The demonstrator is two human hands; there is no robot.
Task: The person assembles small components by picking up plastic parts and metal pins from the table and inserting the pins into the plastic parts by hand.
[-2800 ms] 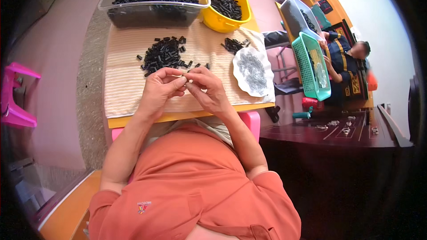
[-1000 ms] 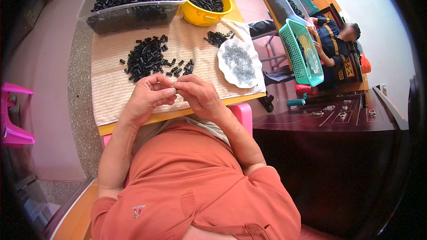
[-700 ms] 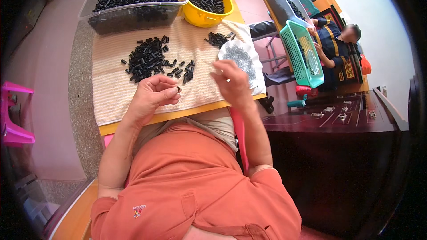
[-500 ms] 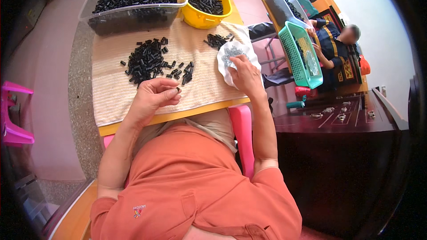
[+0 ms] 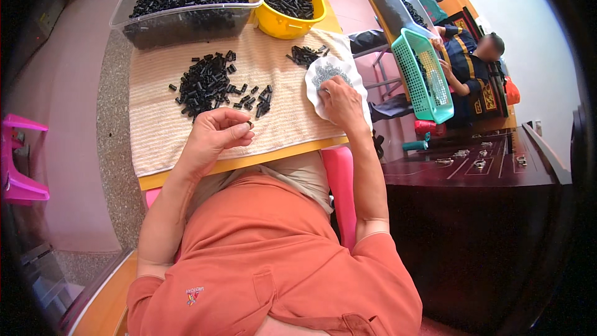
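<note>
My left hand (image 5: 214,139) is closed in a pinch over the near side of the cloth. A small black cylindrical piece (image 5: 250,124) pokes out between its thumb and forefinger. My right hand (image 5: 342,104) reaches into a white scalloped dish (image 5: 353,76) on the right, fingers bunched at the small silvery-clear bits (image 5: 326,73); whether the fingertips hold one is hidden. A large heap of short black tubular pieces (image 5: 204,85) lies beyond my left hand, with several loose ones (image 5: 264,101) beside it. Another small pile of black pieces (image 5: 306,56) sits just past the dish.
A striped cloth (image 5: 155,134) covers the yellow table. At its far side stand a clear bin (image 5: 186,28) and a yellow tub (image 5: 289,27), both holding black pieces. On the right, another person (image 5: 463,56) works by a green basket (image 5: 423,96). A pink stool (image 5: 25,177) stands left.
My right hand's fingers have drawn closer together over the bits in the dish. The left hand keeps its pinch, almost unmoved. The view has shifted very slightly.
</note>
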